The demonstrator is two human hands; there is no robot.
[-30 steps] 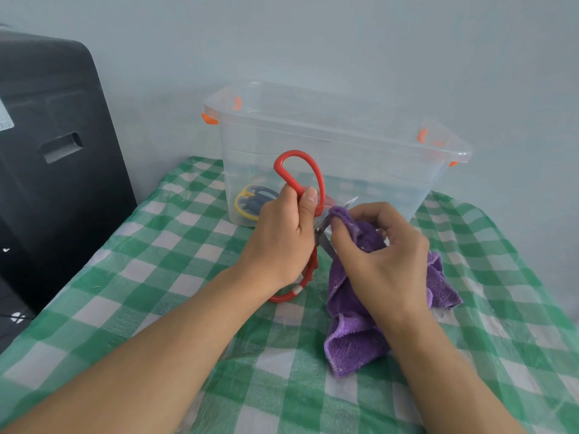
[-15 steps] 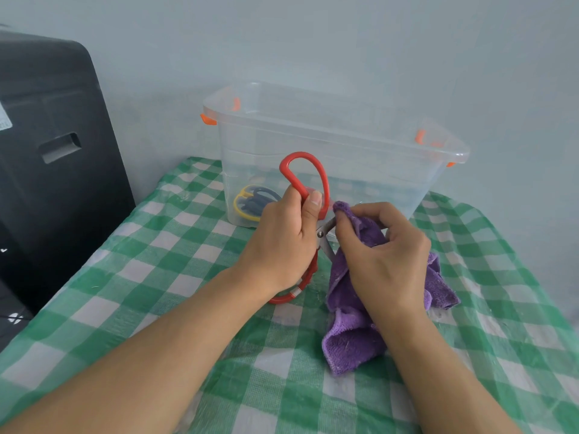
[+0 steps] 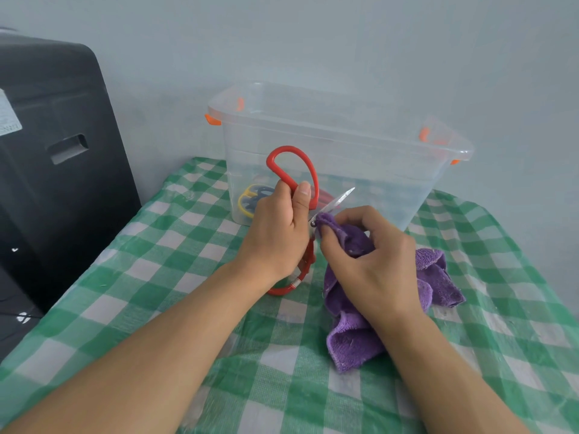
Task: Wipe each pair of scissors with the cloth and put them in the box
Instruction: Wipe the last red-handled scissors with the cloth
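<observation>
My left hand (image 3: 277, 233) grips the red-handled scissors (image 3: 305, 169) by the handles, in front of the box. One bare blade tip points up and right toward the box wall. My right hand (image 3: 372, 261) pinches the purple cloth (image 3: 354, 336) around the scissors near the pivot; the rest of the cloth hangs down onto the table. The clear plastic box (image 3: 341, 133) with orange clips stands open behind both hands. Inside it, seen through the wall, lie a yellow-and-blue pair of scissors (image 3: 250, 198) and something red behind my left hand.
A green-and-white checked tablecloth (image 3: 175, 277) covers the table. A large black appliance (image 3: 53, 158) stands close at the left edge. A pale wall rises right behind the box.
My right hand has slid the cloth down the blade toward the pivot, baring the blade tip. My left hand holds the scissors in almost the same place.
</observation>
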